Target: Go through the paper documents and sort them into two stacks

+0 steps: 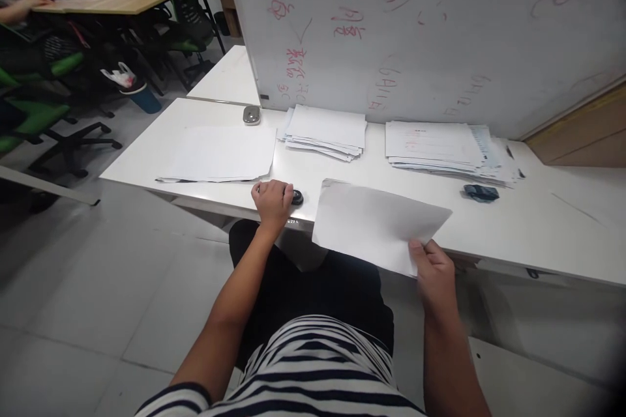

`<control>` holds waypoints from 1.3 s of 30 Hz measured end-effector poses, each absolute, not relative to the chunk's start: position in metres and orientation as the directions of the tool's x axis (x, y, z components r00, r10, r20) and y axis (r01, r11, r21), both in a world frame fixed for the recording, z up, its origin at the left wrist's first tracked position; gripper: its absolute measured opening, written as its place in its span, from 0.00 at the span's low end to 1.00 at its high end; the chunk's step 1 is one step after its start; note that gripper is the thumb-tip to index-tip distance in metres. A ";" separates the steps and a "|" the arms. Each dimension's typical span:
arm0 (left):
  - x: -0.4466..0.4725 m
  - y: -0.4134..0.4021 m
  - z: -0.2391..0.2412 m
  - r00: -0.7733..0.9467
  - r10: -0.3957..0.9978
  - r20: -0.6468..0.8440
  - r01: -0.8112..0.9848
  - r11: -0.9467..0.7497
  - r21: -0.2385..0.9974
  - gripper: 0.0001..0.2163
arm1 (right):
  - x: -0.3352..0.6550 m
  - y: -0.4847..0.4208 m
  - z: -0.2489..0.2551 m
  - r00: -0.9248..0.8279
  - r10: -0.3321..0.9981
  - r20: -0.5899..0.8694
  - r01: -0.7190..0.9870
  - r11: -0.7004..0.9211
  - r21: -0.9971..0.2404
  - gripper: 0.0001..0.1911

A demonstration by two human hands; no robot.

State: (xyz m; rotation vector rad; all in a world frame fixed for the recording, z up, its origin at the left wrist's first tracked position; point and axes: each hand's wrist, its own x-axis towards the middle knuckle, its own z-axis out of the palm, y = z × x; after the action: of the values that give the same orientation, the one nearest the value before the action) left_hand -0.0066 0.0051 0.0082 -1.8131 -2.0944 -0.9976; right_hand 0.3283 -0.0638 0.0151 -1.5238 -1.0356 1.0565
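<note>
My left hand (272, 203) rests near the desk's front edge, fingers curled over a small black object. Only the object's rounded, shiny black end (297, 197) shows beside my fingers; the rest is covered. In my right hand (434, 268) white paper (374, 225) is pinched at its near right corner, thumb on top. This paper is tilted and reaches over the desk's front edge; whether it is one sheet or more I cannot tell. Left of my left hand lies a wide stack of white paper (220, 151).
Two more paper stacks, a middle one (325, 127) and a right one (430, 143), lie against the whiteboard (332, 71). A small silver-grey box (252, 115) and a dark crumpled item (480, 193) sit on the white desk (548, 228). A cardboard box (581, 124) stands right.
</note>
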 end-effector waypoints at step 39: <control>-0.004 0.000 0.014 -0.201 0.775 0.599 0.958 0.029 0.285 0.12 | 0.251 0.178 0.037 -0.023 0.952 0.304 0.736 0.222 -0.640 0.23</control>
State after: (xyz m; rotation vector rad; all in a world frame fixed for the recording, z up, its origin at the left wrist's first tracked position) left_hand -0.0044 0.0003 0.0135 -1.7798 -2.0310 -0.9402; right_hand 0.2507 0.1776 0.0368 -1.5650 -1.8077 0.3989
